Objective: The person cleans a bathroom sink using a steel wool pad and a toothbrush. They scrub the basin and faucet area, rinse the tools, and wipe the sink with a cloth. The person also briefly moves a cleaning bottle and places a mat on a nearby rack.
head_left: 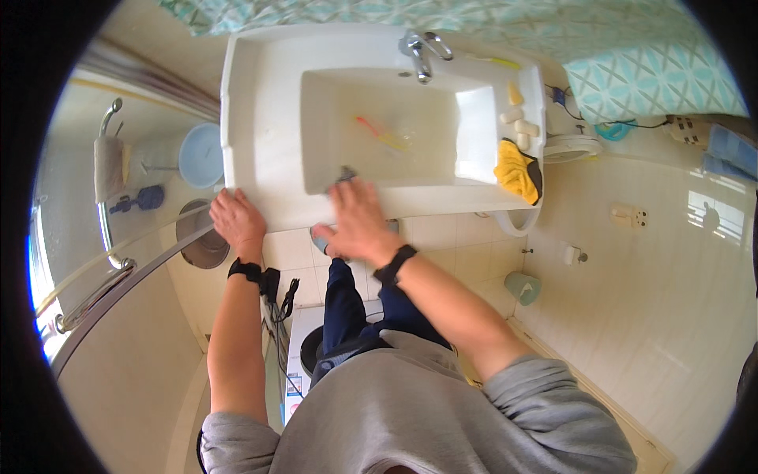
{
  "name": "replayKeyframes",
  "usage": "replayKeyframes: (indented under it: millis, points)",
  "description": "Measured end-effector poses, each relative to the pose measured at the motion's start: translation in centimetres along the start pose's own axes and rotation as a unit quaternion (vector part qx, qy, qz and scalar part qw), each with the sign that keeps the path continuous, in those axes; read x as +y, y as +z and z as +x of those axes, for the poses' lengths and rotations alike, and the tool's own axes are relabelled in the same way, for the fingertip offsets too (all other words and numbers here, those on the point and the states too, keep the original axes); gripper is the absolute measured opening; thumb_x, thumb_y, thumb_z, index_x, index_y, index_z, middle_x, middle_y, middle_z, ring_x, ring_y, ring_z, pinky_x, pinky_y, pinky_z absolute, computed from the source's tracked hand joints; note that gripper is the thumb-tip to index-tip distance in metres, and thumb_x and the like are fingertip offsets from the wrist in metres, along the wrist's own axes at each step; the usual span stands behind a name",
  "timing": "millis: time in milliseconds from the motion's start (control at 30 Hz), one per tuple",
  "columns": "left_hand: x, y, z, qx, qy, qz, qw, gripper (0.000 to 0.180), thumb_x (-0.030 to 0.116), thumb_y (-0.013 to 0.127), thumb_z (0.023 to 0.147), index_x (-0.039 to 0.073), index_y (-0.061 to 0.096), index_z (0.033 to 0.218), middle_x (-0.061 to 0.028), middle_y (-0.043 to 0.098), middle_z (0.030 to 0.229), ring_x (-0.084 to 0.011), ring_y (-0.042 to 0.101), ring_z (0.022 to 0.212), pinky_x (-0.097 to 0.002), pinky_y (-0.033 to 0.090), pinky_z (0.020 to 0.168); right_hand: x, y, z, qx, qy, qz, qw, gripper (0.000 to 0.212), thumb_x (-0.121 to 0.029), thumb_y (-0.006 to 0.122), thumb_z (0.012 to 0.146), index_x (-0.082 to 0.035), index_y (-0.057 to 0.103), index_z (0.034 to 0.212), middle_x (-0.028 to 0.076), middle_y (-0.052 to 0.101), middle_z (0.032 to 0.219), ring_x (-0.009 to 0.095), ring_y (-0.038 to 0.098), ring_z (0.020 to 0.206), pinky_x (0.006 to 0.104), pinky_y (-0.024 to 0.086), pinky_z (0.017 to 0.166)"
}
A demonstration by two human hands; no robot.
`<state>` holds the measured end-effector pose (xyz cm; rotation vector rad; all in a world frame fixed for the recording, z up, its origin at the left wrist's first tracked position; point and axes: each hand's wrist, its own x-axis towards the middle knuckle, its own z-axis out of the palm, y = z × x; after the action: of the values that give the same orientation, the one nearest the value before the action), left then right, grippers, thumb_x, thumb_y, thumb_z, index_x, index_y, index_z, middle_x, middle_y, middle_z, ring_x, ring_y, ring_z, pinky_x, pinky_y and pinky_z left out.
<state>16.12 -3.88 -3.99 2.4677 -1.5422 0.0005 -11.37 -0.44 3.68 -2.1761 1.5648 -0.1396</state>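
My left hand [239, 225] rests on the front left corner of a white sink [264, 126], fingers stretched over its edge and holding nothing. My right hand [361, 220] is at the basin's front rim, slightly blurred, with its thumb apart. Beneath its fingertips a small dark grey scrubber-like piece [347, 172] pokes out; most of it is hidden. In the basin's cloudy water lies a slim thing [381, 134] with a red end and a yellowish end. A chrome faucet [419, 59] stands at the back rim.
On the sink's right ledge lie a yellow and black cloth [518, 172] and several pale bars [523, 126]. A light blue basin [200, 156] and a metal bowl [202, 237] are at the left. A washing machine [300, 328] is by my legs.
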Motion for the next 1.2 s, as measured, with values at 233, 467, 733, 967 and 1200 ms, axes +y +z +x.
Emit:
replayKeyframes:
  millis: [233, 467, 733, 967, 1200]
  points:
    - [0.7, -0.6, -0.3, 0.001, 0.027, 0.041, 0.999, 0.05, 0.03, 0.06, 0.106, 0.01, 0.052, 0.151, -0.013, 0.057, 0.146, -0.0359, 0.05, 0.136, -0.0541, 0.037, 0.114, 12.5, -6.4, -9.2, 0.021, 0.029, -0.019, 0.999, 0.081, -0.046, 0.075, 0.091, 0.006, 0.051, 0.148, 0.025, 0.05, 0.153, 0.045, 0.045, 0.145, 0.0589, 0.032, 0.122]
    - [6.4, -0.4, -3.8, -0.023, 0.147, 0.009, 0.989, 0.056, 0.036, 0.067, 0.1, 0.009, 0.056, 0.147, -0.0147, 0.054, 0.148, -0.0363, 0.045, 0.141, -0.052, 0.032, 0.119, 20.9, -11.8, -12.1, -0.034, 0.092, -0.059, 0.993, 0.079, -0.049, 0.071, 0.096, 0.006, 0.05, 0.148, 0.028, 0.048, 0.153, 0.048, 0.043, 0.145, 0.0541, 0.034, 0.123]
    - [8.5, -1.4, -4.8, -0.026, 0.119, 0.023, 0.992, 0.057, 0.04, 0.07, 0.097, 0.01, 0.058, 0.145, -0.0152, 0.054, 0.145, -0.0363, 0.047, 0.139, -0.0521, 0.031, 0.119, 24.6, -13.0, -15.1, -0.075, 0.102, -0.073, 0.989, 0.07, -0.036, 0.067, 0.101, 0.005, 0.047, 0.154, 0.025, 0.049, 0.155, 0.045, 0.041, 0.149, 0.0533, 0.031, 0.126]
    - [8.7, -1.7, -4.8, -0.023, 0.139, 0.041, 0.989, 0.05, 0.034, 0.068, 0.097, 0.01, 0.06, 0.14, -0.0164, 0.054, 0.144, -0.0376, 0.048, 0.137, -0.0513, 0.032, 0.118, 26.3, -13.1, -13.9, -0.073, 0.036, -0.072, 0.994, 0.062, -0.032, 0.065, 0.101, 0.006, 0.052, 0.149, 0.027, 0.056, 0.149, 0.045, 0.05, 0.141, 0.0494, 0.041, 0.119]
    - [8.6, -1.7, -4.7, -0.012, 0.103, -0.022, 0.994, 0.045, 0.029, 0.067, 0.096, 0.009, 0.061, 0.136, -0.0175, 0.055, 0.14, -0.0387, 0.048, 0.135, -0.0524, 0.032, 0.118, 28.8, -6.6, 0.6, -0.359, 0.107, 0.01, 0.927, 0.059, -0.042, 0.045, 0.104, 0.008, 0.068, 0.126, 0.029, 0.068, 0.132, 0.047, 0.062, 0.126, 0.0527, 0.047, 0.111]
